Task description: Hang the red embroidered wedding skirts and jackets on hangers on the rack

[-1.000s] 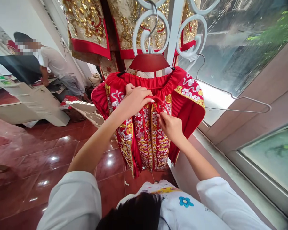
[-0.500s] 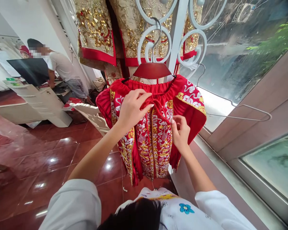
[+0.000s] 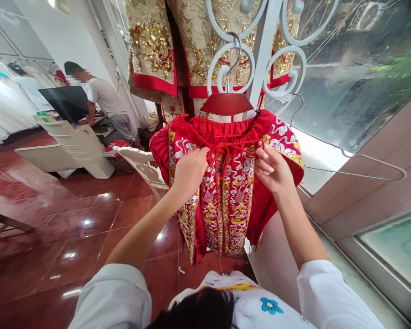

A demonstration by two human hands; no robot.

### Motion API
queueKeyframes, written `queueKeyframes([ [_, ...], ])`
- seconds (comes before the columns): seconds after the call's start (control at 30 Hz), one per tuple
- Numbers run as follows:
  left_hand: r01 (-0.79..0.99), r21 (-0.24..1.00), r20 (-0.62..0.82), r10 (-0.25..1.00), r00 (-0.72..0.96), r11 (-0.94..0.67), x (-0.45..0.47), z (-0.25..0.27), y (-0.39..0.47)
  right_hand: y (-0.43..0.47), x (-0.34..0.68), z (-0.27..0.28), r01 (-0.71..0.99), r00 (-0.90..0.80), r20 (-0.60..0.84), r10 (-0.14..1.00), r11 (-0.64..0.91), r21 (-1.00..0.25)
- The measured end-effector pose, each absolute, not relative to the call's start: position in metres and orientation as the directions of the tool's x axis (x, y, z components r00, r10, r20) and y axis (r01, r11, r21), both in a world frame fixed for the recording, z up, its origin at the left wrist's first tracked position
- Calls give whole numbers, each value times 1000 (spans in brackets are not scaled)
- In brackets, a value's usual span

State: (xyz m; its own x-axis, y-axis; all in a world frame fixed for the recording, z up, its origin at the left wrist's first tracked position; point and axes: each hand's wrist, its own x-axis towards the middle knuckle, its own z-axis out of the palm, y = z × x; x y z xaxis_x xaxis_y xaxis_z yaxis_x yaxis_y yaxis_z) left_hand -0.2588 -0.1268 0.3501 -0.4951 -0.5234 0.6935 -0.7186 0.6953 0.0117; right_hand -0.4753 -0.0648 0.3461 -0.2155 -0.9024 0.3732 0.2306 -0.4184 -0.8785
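A red skirt (image 3: 226, 201) with gold and silver embroidery hangs in front of me from a dark red hanger (image 3: 229, 104). At its gathered waistband, a thin red drawstring (image 3: 224, 160) is looped at the centre, its tails dangling over the front panel. My left hand (image 3: 192, 171) is closed at the left of the loop, fingertips pressed together on the drawstring. To the right, my right hand (image 3: 273, 167) pinches another length of it between thumb and forefinger, with the cord drawn nearly straight across. The left fingertips are partly hidden by the hand.
Gold-sequinned garments (image 3: 154, 50) hang behind a white scrolled metal rack (image 3: 256, 59). A bare wire hanger (image 3: 373, 167) juts out at the right beside the window. Left are a carved white chair (image 3: 140, 164), a desk (image 3: 78, 146) with a monitor (image 3: 66, 103), and a person (image 3: 106, 98) leaning over.
My right hand has risen and moved outward, pulling the cord to the right. My left hand has gone from spread fingers to a closed grip. The view has shifted slightly left.
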Motion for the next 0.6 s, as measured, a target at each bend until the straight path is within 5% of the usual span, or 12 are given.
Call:
queueKeyframes([
  [0.1, -631, 23, 789, -401, -465, 776, -241, 360, -133, -62, -491, 354, -59, -339, 495, -800, -507, -860],
  [0.17, -639, 55, 885, -334, -325, 767, -222, 371, -142, -57, -502, 357, -404, -445, 659, -606, -521, -752],
  [0.3, -658, 342, 910, -411, 53, 671, -186, 374, -162, -50, -528, 359, -858, -405, 871, -277, -214, -467],
  [0.4, -607, 542, 807, -562, 183, 581, -183, 346, -161, -57, -549, 357, -850, -404, 833, -379, -180, -495],
  [0.6, -327, 804, 481, -867, -133, 496, -206, 289, -154, -70, -574, 348, -623, -567, 596, -569, -178, -762],
])
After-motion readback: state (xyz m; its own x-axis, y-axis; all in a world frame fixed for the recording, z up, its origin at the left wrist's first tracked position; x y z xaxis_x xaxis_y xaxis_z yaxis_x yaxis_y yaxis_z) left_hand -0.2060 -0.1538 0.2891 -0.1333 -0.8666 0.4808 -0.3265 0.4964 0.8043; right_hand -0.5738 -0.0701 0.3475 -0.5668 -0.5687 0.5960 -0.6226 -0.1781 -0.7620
